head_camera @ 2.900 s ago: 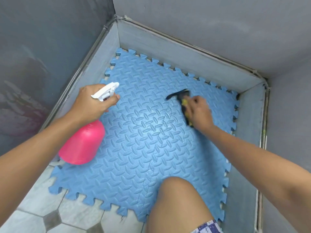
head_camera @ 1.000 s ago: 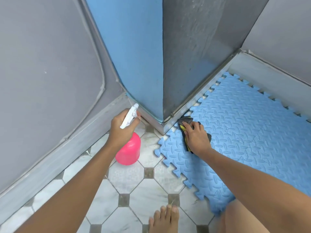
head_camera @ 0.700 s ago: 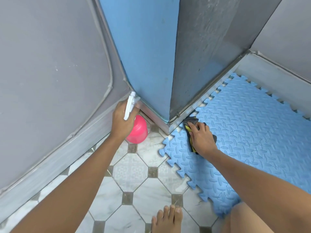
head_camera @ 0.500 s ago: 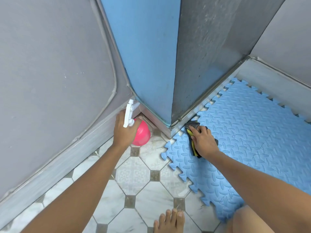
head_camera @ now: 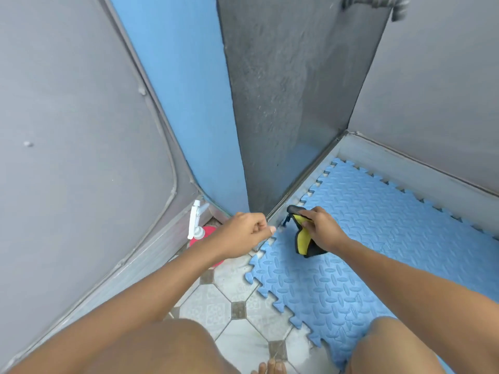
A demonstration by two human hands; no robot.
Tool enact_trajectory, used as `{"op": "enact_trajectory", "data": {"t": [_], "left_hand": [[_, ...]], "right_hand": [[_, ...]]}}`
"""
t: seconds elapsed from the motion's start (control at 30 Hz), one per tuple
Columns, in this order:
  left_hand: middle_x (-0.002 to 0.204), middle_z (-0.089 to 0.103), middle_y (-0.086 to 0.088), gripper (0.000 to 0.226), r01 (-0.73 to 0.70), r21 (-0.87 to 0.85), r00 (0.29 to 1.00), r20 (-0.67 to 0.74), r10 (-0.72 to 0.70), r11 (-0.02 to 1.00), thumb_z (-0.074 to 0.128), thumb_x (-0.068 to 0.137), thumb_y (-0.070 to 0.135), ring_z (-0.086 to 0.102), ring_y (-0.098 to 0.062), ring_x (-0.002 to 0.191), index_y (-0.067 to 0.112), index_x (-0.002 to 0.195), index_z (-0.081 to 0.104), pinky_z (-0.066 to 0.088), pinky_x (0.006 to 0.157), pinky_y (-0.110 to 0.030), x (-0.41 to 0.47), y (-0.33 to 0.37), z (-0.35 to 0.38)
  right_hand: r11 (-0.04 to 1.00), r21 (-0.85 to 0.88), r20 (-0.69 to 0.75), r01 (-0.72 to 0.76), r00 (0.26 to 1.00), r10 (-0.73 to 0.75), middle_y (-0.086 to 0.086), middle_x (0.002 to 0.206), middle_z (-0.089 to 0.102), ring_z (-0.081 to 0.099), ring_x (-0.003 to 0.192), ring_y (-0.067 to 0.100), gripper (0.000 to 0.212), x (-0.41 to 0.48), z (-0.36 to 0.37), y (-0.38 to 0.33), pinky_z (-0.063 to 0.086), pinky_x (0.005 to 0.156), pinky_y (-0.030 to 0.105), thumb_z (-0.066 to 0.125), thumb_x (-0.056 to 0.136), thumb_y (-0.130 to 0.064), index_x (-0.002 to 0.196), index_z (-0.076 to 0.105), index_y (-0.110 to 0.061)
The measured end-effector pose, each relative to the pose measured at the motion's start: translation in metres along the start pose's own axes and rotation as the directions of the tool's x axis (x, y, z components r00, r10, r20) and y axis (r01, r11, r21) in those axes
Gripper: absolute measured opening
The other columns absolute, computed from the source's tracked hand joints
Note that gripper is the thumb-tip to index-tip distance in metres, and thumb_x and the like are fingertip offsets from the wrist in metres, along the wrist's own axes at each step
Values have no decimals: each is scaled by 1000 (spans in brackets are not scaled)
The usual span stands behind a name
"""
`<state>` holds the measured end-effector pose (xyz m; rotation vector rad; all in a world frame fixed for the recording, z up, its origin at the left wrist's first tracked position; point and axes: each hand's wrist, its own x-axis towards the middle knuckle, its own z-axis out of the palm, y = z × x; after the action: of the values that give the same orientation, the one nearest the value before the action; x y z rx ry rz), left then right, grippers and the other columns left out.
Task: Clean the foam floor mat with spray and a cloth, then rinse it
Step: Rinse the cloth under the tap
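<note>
1. White floor tiles with grey diamond insets point(head_camera: 243, 290) meet grey walls. A blue wall panel point(head_camera: 183, 103) and a dark grey panel point(head_camera: 291, 103) form the corner ahead. The left wrist hides part of the bottle's body.
2. The blue interlocking foam floor mat point(head_camera: 364, 252) lies flat on the right, along the skirting.
3. The right hand point(head_camera: 321, 230) curls its fingers round a bunched black-and-yellow cloth point(head_camera: 302, 238) at the mat's corner.
4. Half a second ago the left hand point(head_camera: 244, 233) gripped the bottle. Now it has let go and sits by the mat's corner tab, fingers curled; whether they pinch anything cannot be told.
5. The pink plastic spray bottle with a white trigger head point(head_camera: 198, 228) stands upright on the tiles by the wall. Its body is opaque, so its fill is unseen.
</note>
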<state>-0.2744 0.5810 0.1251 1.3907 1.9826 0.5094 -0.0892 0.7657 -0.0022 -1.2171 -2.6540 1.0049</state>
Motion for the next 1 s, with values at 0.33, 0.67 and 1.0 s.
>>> {"op": "enact_trajectory", "data": {"t": [0.33,0.67,1.0], "left_hand": [[52,41,11,23,-594,275,544,-554,630,756,62,96,30,43,-9,53,18,77,58,43,58,-31,62,268,-128],[123,67,-13,34,-13,611,822,-445,357,791,56,98,38,63,-37,115,10,114,65,45,83,-36,175,398,-210],[112,59,-16,34,17,652,932,-284,223,758,33,102,32,51,-34,96,9,92,56,44,84,-38,206,375,-202]], "right_hand": [[997,65,-424,39,906,-8,3,105,58,56,109,26,34,-29,-255,-57,34,84,27,57,100,-21,133,64,-26],[979,127,-582,161,811,-58,2,122,67,57,118,21,32,-40,-377,-91,42,98,29,57,99,-21,130,66,-24],[977,191,-447,89,894,6,-5,113,72,62,109,18,28,-15,-358,-65,42,84,27,55,100,-18,123,70,-25]]}}
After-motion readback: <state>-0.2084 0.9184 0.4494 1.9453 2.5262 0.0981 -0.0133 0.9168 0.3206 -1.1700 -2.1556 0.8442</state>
